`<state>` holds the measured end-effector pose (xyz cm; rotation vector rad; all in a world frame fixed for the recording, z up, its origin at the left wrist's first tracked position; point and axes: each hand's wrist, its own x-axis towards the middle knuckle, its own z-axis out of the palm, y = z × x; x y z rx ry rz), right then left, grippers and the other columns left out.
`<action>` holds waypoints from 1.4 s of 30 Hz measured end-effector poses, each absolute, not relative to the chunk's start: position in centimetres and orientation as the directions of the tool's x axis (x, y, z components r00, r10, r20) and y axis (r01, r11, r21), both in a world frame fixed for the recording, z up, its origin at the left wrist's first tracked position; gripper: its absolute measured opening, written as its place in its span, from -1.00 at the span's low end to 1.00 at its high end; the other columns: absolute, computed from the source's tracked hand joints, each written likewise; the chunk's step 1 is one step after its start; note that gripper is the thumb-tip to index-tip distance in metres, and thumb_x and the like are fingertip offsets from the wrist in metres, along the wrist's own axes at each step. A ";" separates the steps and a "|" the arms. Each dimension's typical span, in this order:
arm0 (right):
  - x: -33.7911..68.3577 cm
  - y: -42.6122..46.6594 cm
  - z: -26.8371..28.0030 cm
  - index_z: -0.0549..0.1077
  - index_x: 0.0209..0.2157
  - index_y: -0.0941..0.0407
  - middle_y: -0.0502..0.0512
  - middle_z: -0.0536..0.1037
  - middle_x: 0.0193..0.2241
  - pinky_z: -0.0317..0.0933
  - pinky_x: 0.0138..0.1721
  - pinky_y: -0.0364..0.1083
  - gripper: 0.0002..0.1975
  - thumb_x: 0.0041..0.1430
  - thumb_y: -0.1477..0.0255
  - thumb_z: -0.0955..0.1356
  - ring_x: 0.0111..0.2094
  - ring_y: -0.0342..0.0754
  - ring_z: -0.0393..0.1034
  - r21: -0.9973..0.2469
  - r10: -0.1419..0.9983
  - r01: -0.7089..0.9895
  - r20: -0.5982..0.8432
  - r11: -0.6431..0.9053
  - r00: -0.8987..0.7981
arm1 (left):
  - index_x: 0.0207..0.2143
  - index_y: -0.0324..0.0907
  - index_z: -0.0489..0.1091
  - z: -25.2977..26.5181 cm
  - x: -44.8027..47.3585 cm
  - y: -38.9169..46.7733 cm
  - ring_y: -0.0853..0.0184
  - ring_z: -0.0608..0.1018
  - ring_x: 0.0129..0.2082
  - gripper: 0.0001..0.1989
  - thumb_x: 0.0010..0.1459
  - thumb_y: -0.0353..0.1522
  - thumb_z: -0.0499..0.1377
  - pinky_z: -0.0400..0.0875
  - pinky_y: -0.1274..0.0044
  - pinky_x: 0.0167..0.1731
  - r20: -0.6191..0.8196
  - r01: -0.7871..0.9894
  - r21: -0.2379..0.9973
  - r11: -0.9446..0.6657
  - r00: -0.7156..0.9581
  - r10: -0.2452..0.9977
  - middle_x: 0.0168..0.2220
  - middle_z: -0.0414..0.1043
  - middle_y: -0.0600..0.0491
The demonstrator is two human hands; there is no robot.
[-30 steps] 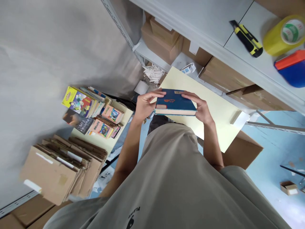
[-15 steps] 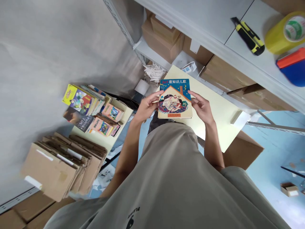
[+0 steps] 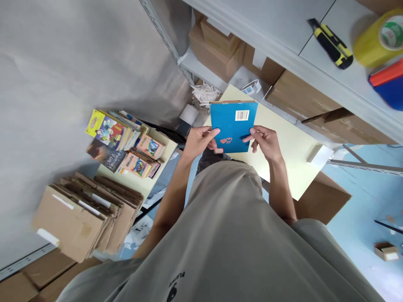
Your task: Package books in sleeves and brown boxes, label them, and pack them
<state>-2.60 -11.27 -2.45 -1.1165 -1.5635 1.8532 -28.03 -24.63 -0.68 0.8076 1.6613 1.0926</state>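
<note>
A book [image 3: 234, 126] is held up over the pale yellow tabletop [image 3: 286, 159], its blue back cover facing me. A white barcode label is near its top, and a small orange drawing lies lower down. My left hand [image 3: 199, 143] grips the left edge, thumb on the cover and fingers partly hidden behind it. At the right edge, my right hand [image 3: 265, 142] is closed on the book with its thumb on the cover; some of its fingers show below and behind.
Books [image 3: 137, 151] are stacked on a side table at left, beside flattened cardboard boxes [image 3: 78, 218]. The shelf above carries a utility knife [image 3: 332, 44], yellow tape [image 3: 376, 40] and a red-and-blue object [image 3: 390, 86]. Cardboard boxes [image 3: 217, 50] fill the lower shelf.
The book has been turned over: its illustrated front cover faced me before, and now the blue back does. Both hands have shifted their grip along its side edges.
</note>
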 end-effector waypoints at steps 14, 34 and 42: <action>-2.6 -13.5 -8.3 0.54 0.16 -0.14 -0.01 0.80 -0.19 0.70 0.04 0.17 -0.20 0.10 -0.28 0.72 -0.13 0.14 0.76 -0.901 0.775 -0.013 -0.366 -0.433 -0.516 | 0.38 -0.12 0.70 -0.5 -26.2 -24.0 0.07 0.84 -0.12 -0.21 0.31 0.17 0.54 0.77 0.33 -0.07 -0.151 0.157 0.965 0.209 -0.318 0.936 -0.03 0.86 -0.06; 0.3 -13.0 -10.6 0.42 -0.19 -0.09 -0.04 0.63 -0.27 0.59 -0.05 0.03 -0.25 0.00 -0.35 0.66 -0.14 0.05 0.61 -0.931 0.919 -0.027 -0.354 -0.364 -0.171 | 0.40 -0.13 0.60 -7.3 -24.5 -18.1 0.01 0.81 0.12 -0.21 0.22 -0.03 0.61 0.70 0.31 0.15 -0.363 -0.130 0.930 0.345 -0.151 0.920 0.15 0.81 -0.14; -10.0 -16.8 -5.7 0.46 -0.03 -0.01 0.28 0.70 0.02 0.59 0.15 0.28 -0.43 0.50 -0.25 0.46 -0.01 0.28 0.69 -0.821 0.900 0.568 -0.203 0.058 -0.386 | -0.18 -0.10 0.60 -12.0 -24.5 -20.2 0.05 0.76 0.01 -0.26 0.42 0.40 0.25 0.67 0.31 -0.03 -0.496 -0.053 0.868 0.494 -0.155 0.855 -0.32 0.70 -0.02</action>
